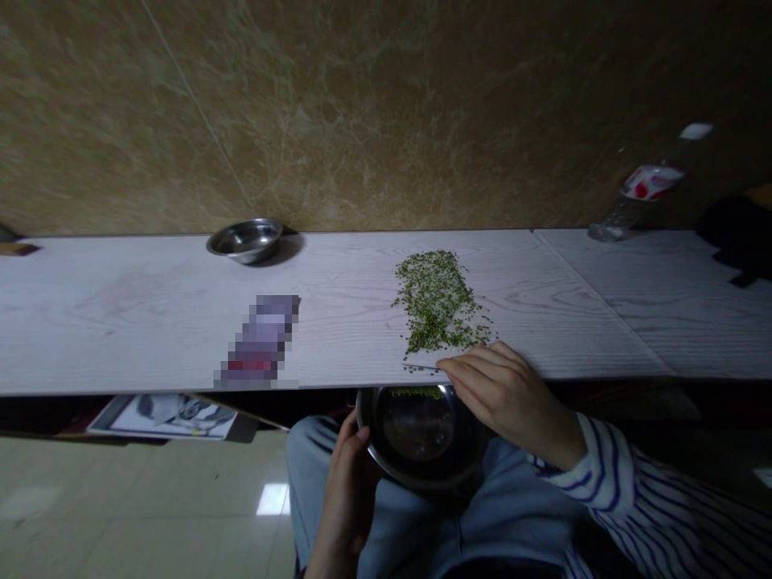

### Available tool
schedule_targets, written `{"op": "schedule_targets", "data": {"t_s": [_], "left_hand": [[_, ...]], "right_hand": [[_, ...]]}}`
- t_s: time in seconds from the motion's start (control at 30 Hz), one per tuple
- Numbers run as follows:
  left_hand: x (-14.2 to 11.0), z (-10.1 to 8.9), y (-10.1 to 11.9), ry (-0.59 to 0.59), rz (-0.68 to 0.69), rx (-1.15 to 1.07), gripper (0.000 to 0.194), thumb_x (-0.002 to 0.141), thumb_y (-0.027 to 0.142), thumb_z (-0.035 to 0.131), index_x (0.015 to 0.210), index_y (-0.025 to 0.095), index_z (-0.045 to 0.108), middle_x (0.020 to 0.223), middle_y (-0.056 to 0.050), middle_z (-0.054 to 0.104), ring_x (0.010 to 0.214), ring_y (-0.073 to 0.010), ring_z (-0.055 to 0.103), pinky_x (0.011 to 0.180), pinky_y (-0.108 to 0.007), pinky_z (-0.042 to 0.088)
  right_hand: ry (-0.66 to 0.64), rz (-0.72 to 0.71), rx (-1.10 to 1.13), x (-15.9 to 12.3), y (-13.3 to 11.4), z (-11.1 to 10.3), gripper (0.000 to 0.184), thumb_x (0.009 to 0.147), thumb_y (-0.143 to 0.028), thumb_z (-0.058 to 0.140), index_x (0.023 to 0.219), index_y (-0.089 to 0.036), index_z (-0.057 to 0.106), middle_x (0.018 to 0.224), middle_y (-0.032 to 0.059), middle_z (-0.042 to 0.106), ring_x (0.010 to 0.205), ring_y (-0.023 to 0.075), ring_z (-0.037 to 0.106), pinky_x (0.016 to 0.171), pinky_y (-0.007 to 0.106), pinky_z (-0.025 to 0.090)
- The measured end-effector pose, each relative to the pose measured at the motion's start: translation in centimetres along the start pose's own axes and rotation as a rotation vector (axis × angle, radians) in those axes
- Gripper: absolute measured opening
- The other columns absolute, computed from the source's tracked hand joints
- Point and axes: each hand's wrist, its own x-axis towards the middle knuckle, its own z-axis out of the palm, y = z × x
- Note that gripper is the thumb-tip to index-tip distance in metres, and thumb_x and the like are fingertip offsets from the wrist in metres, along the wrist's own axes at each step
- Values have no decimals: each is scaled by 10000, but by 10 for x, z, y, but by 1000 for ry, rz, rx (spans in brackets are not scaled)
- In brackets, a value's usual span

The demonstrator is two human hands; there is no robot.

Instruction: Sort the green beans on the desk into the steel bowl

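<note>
Small green beans, like mung beans (435, 293), lie spread over the white wood-grain tabletop (338, 322), a few scattered close to its front edge. My right hand (503, 394) rests at that edge, fingers pinched on a thin, straight strip (420, 367) that lies low among the nearest beans; whether it is a stick or a card seen edge-on I cannot tell. Below the edge, over my lap, sits a steel bowl (386, 469) with some green beans along its far side. My left hand (351, 474) grips the bowl's left rim, thumb on top.
A smaller steel bowl (246, 256) stands against the wall, left of the beans. In front of it lies a pixelated purple and red rectangle (259, 338). At the right stand a clear plastic bottle (648, 185) and a dark cloth-like thing (736, 237). An open drawer (241, 426) juts out below.
</note>
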Motion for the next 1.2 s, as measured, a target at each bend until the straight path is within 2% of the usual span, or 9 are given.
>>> {"op": "schedule_targets", "data": {"t_s": [0.17,0.33,0.5,0.67,1.0,1.2], "left_hand": [[1,0,0,-10,0,-1,457,729,318,700,1166,193,657,1036,-93,736,1003,-291,670,817,-373,526],[5,-4,-1,1,1,-18,460,723,301,704,1166,190,651,989,-90,742,977,-290,676,798,-365,529],[5,-7,0,-28,-3,-31,469,731,295,706,1183,187,646,998,-87,744,989,-287,673,806,-355,522],[4,-7,1,-7,12,-25,487,744,302,689,1216,195,630,1077,-98,736,1006,-287,670,822,-368,523],[6,-10,3,-24,2,-15,494,759,296,680,1239,207,608,1062,-79,734,1010,-273,661,804,-344,522],[7,-9,3,-55,12,-16,479,762,306,678,1226,198,625,1074,-87,734,1041,-283,654,814,-343,519]], "right_hand": [[35,-21,21,2,-8,-2,194,936,-137,493,1060,-159,641,901,53,725,821,184,635,721,346,403],[52,57,-1,-1,-2,-1,206,940,-129,488,1097,-143,621,946,59,720,831,192,626,754,341,409],[72,81,-17,0,1,2,209,943,-147,490,1107,-138,618,884,51,711,792,193,616,745,338,413],[78,78,-42,10,-2,6,208,934,-145,498,1094,-136,631,839,47,703,770,199,611,743,341,413],[43,43,-12,11,-6,5,222,938,-137,492,1124,-143,613,964,62,723,835,199,626,771,341,403],[38,51,-8,12,-5,8,218,940,-135,491,1115,-144,621,958,62,726,837,200,627,765,345,397]]}}
